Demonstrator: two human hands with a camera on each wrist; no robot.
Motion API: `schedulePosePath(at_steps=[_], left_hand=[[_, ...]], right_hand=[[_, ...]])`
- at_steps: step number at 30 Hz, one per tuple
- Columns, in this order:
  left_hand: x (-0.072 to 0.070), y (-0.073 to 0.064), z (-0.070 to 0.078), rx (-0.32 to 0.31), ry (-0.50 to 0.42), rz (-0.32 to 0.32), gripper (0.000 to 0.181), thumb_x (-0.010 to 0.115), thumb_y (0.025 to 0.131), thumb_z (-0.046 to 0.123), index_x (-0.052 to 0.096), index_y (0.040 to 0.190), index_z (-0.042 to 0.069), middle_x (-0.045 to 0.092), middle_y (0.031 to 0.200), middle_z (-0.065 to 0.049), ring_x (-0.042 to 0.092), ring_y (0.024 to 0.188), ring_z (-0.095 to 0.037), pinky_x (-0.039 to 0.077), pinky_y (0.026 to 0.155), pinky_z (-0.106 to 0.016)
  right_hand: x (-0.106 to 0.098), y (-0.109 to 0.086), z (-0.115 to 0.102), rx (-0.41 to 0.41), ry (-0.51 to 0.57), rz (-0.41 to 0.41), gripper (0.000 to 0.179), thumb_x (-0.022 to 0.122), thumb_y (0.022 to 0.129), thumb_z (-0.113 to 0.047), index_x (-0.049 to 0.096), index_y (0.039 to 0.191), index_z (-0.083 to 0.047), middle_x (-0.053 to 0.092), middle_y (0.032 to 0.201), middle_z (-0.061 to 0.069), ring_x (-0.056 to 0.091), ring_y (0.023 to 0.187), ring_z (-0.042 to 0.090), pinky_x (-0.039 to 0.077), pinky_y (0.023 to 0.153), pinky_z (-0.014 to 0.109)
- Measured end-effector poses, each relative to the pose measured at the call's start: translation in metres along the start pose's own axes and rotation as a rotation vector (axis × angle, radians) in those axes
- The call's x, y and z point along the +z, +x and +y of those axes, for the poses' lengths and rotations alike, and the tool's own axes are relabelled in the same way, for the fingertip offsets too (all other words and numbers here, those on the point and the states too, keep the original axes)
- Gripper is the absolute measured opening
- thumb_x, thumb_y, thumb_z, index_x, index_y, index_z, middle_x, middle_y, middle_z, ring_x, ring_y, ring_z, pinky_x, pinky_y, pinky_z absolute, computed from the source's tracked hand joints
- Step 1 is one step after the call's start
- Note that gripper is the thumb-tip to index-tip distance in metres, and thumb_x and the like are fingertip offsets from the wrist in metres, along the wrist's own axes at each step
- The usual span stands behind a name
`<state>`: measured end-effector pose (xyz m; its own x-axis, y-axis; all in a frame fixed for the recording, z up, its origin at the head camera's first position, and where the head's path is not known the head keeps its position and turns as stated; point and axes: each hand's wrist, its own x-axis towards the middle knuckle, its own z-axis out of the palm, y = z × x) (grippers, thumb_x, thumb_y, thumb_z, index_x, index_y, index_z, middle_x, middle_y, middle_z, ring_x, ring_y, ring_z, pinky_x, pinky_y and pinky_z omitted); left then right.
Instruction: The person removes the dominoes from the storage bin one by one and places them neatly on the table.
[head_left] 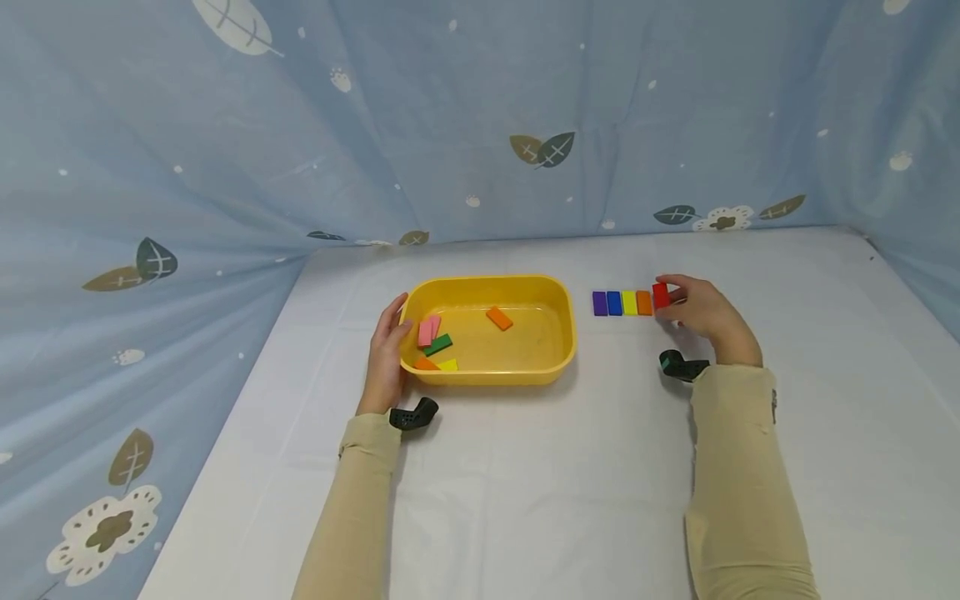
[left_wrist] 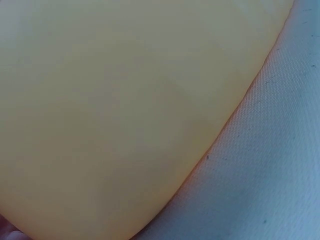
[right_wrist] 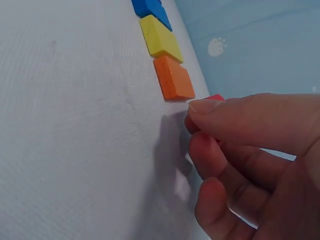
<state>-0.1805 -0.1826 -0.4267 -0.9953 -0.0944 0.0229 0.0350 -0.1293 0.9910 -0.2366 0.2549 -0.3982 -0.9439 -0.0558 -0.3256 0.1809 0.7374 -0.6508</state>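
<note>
My right hand (head_left: 705, 310) pinches a red block (head_left: 661, 295) between thumb and fingers, at the right end of a row. In the right wrist view the thumb covers most of the red block (right_wrist: 216, 97), beside the orange block (right_wrist: 173, 78). Leftward the row runs orange, yellow (head_left: 629, 302), blue (head_left: 615, 302) and purple (head_left: 600, 303). My left hand (head_left: 385, 358) grips the left end of a yellow plastic basin (head_left: 491, 377), thumb at the rim and fingers along the outside. The basin's wall (left_wrist: 125, 110) fills most of the left wrist view.
Inside the basin lie pink blocks (head_left: 426, 332), a green block (head_left: 438, 345), a yellow block (head_left: 448, 365) and orange blocks (head_left: 499, 318). A white cloth (head_left: 555, 483) covers the table. Behind it hangs a blue patterned curtain (head_left: 450, 125).
</note>
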Motion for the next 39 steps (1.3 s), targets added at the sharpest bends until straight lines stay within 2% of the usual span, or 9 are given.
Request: schedulePosePath(at_steps=[10, 20, 39], left_hand=[[0.000, 0.000, -0.003, -0.005, 0.017, 0.005, 0.040, 0.040, 0.094, 0.021, 0.038, 0.133, 0.030, 0.032, 0.139, 0.009, 0.037, 0.123, -0.012, 0.037, 0.095, -0.026], [0.000, -0.001, -0.001, -0.004, 0.003, 0.001, 0.041, 0.040, 0.094, 0.020, 0.037, 0.135, 0.027, 0.032, 0.139, 0.008, 0.037, 0.122, -0.014, 0.036, 0.096, -0.028], [0.000, -0.001, 0.000, -0.002, 0.021, 0.006, 0.042, 0.041, 0.094, 0.021, 0.037, 0.135, 0.027, 0.036, 0.137, 0.006, 0.038, 0.122, -0.015, 0.035, 0.098, -0.029]], right_hand=[[0.001, 0.004, 0.008, 0.023, -0.048, -0.014, 0.062, 0.058, 0.085, -0.019, 0.029, 0.138, -0.009, 0.036, 0.124, 0.026, 0.034, 0.106, 0.042, 0.035, 0.089, 0.058], [0.002, 0.002, 0.010, 0.050, -0.070, 0.011, 0.062, 0.058, 0.083, -0.017, 0.030, 0.138, -0.008, 0.036, 0.122, 0.025, 0.034, 0.104, 0.041, 0.035, 0.089, 0.057], [0.004, 0.005, 0.011, 0.022, -0.043, 0.011, 0.060, 0.058, 0.084, -0.020, 0.032, 0.136, -0.007, 0.035, 0.124, 0.025, 0.033, 0.106, 0.041, 0.035, 0.089, 0.057]])
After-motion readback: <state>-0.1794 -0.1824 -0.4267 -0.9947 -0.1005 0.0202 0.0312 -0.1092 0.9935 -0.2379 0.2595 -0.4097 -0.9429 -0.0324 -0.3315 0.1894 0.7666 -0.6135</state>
